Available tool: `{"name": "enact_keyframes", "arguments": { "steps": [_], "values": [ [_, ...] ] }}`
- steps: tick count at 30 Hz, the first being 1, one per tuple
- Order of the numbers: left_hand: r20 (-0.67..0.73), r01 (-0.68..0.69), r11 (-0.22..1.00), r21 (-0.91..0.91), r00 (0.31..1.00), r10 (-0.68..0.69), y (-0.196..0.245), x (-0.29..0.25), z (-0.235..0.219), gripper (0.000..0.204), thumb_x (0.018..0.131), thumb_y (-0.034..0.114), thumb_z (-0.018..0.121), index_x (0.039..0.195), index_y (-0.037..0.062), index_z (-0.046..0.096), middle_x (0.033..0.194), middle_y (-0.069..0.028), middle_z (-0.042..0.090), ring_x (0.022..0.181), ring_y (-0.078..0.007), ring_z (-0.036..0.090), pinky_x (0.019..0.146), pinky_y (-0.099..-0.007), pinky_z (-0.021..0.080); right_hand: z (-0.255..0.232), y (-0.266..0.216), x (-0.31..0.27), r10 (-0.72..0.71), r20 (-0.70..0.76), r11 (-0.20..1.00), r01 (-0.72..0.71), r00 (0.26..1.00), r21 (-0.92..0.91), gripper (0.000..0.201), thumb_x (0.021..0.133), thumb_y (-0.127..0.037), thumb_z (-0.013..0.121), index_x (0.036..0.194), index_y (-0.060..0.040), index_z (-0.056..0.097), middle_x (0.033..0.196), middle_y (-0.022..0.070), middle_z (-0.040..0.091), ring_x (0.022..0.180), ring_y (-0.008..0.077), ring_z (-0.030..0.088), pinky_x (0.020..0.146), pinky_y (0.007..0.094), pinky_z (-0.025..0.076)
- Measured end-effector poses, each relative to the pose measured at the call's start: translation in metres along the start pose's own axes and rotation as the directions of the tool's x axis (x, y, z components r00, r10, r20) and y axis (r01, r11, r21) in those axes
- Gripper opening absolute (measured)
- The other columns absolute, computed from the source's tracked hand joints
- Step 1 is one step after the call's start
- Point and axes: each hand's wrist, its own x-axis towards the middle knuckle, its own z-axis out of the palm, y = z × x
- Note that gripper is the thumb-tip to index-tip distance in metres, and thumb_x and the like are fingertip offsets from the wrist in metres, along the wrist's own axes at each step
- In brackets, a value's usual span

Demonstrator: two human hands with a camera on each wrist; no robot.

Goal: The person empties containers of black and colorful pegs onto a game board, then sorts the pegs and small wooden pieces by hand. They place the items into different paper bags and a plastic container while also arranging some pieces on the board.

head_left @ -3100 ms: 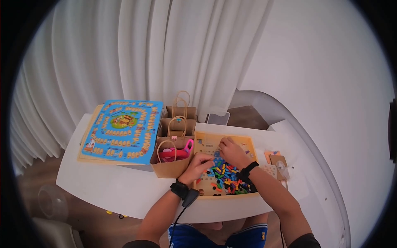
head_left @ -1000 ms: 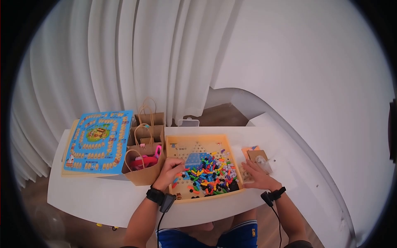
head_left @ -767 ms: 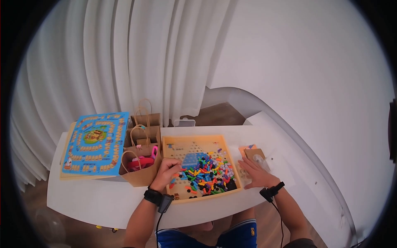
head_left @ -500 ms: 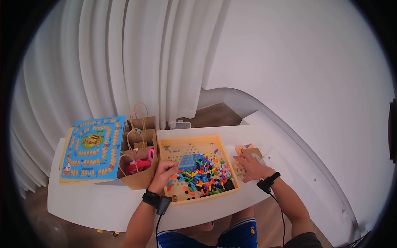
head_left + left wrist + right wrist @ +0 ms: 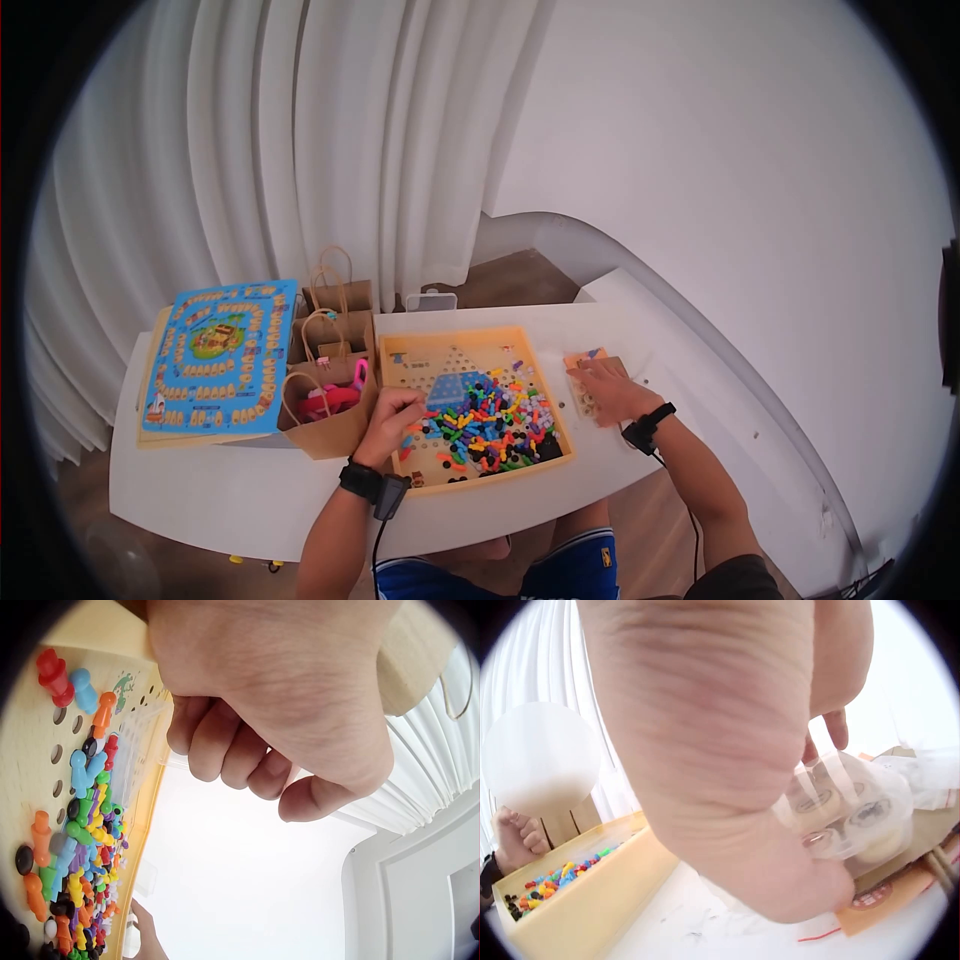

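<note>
A shallow wooden tray (image 5: pixel 500 479) stands in front of me, with a heap of small coloured pegs (image 5: pixel 490 425) spread over its holed board. My left hand (image 5: pixel 393 412) stays at the tray's left side, fingers loosely curled; nothing shows in it in the left wrist view. To the right of the tray, my right hand (image 5: pixel 618 397) reaches over a clear plastic bag of round printed Chinese chess pieces (image 5: pixel 870 814). In the right wrist view its thumb lies at the near side of the bag and fingertips show on the far side, gripping it.
Left of the tray stand brown paper bags (image 5: pixel 330 432), the front one with pink and red things inside. Beyond them lies a blue game board (image 5: pixel 220 340). A brown cardboard piece (image 5: pixel 930 825) and an orange card (image 5: pixel 885 904) are beside the plastic bag. The white table (image 5: pixel 220 500) has a curved front edge.
Both hands were over the pegs about three seconds ago. The right hand has moved right, out of the tray to the plastic bag; the left has drawn to the tray's left side.
</note>
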Motion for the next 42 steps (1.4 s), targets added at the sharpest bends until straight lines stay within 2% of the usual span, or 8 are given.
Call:
{"name": "enact_keyframes", "arguments": {
  "steps": [8, 14, 16, 18, 20, 23, 38, 42],
  "values": [
    [-0.031, 0.003, 1.0, -0.001, 1.0, -0.003, 0.001, -0.001, 0.003, 0.029, 0.09, 0.01, 0.06, 0.072, 0.0015, 0.039, 0.067, 0.0018, 0.035, 0.066, -0.007, 0.036, 0.06, -0.0292, 0.028, -0.002, -0.003, -0.004, -0.104, -0.102, 0.993, 0.109, 0.989, 0.036, 0.083, 0.067, 0.004, 0.077, 0.145, -0.0103, 0.052, 0.158, 0.0166, 0.039, 0.149, 0.0389, 0.036, 0.122, 0.044, 0.035],
    [0.006, 0.038, 0.999, 0.0, 0.999, -0.038, -0.001, -0.001, -0.001, 0.029, 0.091, 0.01, 0.06, 0.072, 0.0017, 0.04, 0.067, 0.0019, 0.035, 0.067, -0.007, 0.036, 0.06, -0.029, 0.029, -0.014, -0.036, 0.018, -0.083, -0.273, 0.817, 0.222, 0.958, 0.532, 0.033, 0.084, -0.001, 0.071, 0.117, -0.0045, 0.071, 0.12, 0.0119, 0.07, 0.114, 0.0278, 0.066, 0.095, 0.0342, 0.054],
    [-0.01, 0.035, 0.999, 0.008, 0.999, -0.035, -0.002, -0.001, 0.001, 0.029, 0.092, 0.01, 0.06, 0.073, 0.0018, 0.04, 0.067, 0.0022, 0.036, 0.067, -0.0069, 0.036, 0.061, -0.0291, 0.028, -0.006, -0.045, 0.035, 0.029, -0.214, 0.303, 0.195, 0.976, 0.933, 0.022, 0.091, -0.002, 0.067, 0.113, -0.0005, 0.071, 0.096, 0.0048, 0.073, 0.091, 0.0162, 0.067, 0.083, 0.0273, 0.052],
    [-0.039, 0.047, 0.998, 0.034, 0.998, -0.046, 0.001, -0.001, 0.004, 0.03, 0.092, 0.01, 0.06, 0.072, 0.0022, 0.039, 0.068, 0.0025, 0.036, 0.067, -0.0068, 0.035, 0.061, -0.0291, 0.027, 0.013, -0.041, 0.062, 0.042, -0.286, 0.22, 0.27, 0.957, 0.937, 0.013, 0.095, -0.002, 0.063, 0.105, 0.0015, 0.069, 0.081, -0.0007, 0.065, 0.074, 0.008, 0.057, 0.071, 0.0241, 0.046],
    [0.008, 0.076, 0.997, 0.002, 0.997, -0.076, 0.003, 0.0, 0.002, 0.03, 0.092, 0.011, 0.06, 0.072, 0.0024, 0.039, 0.068, 0.0027, 0.036, 0.067, -0.0067, 0.035, 0.061, -0.0291, 0.027, 0.028, -0.037, 0.083, 0.079, -0.283, -0.291, 0.293, 0.956, 0.911, 0.007, 0.094, -0.004, 0.061, 0.097, -0.0001, 0.066, 0.069, -0.0042, 0.048, 0.063, 0.0065, 0.042, 0.062, 0.0251, 0.037],
    [0.014, 0.115, 0.993, 0.003, 0.993, -0.115, 0.005, 0.002, 0.002, 0.03, 0.092, 0.012, 0.059, 0.072, 0.0026, 0.038, 0.068, 0.0025, 0.035, 0.067, -0.0069, 0.034, 0.061, -0.029, 0.027, 0.047, -0.03, 0.101, 0.131, -0.285, -0.481, 0.312, 0.95, 0.819, 0.006, 0.094, -0.007, 0.061, 0.092, -0.0019, 0.062, 0.067, -0.0059, 0.035, 0.059, 0.0064, 0.033, 0.059, 0.0262, 0.03],
    [0.029, 0.318, 0.946, 0.066, 0.947, -0.32, 0.015, 0.016, 0.015, 0.02, 0.087, 0.014, 0.061, 0.078, 0.0011, 0.049, 0.07, -0.001, 0.046, 0.068, -0.011, 0.042, 0.066, -0.0261, 0.033, 0.068, -0.018, 0.099, 0.264, -0.336, -0.488, 0.426, 0.904, 0.762, 0.009, 0.092, -0.007, 0.059, 0.093, 0.0007, 0.064, 0.067, -0.0051, 0.041, 0.06, 0.0055, 0.036, 0.062, 0.0245, 0.033],
    [0.011, 0.358, 0.785, 0.506, 0.907, -0.421, 0.029, 0.027, 0.037, 0.008, 0.086, 0.004, 0.066, 0.091, 0.0, 0.061, 0.079, -0.0039, 0.056, 0.078, -0.0116, 0.058, 0.07, -0.0264, 0.045, 0.071, -0.018, 0.104, 0.283, -0.327, -0.568, 0.432, 0.902, 0.701, 0.009, 0.092, -0.005, 0.058, 0.093, 0.0006, 0.065, 0.065, -0.0065, 0.038, 0.057, 0.0048, 0.036, 0.06, 0.024, 0.031]
  ]
}}
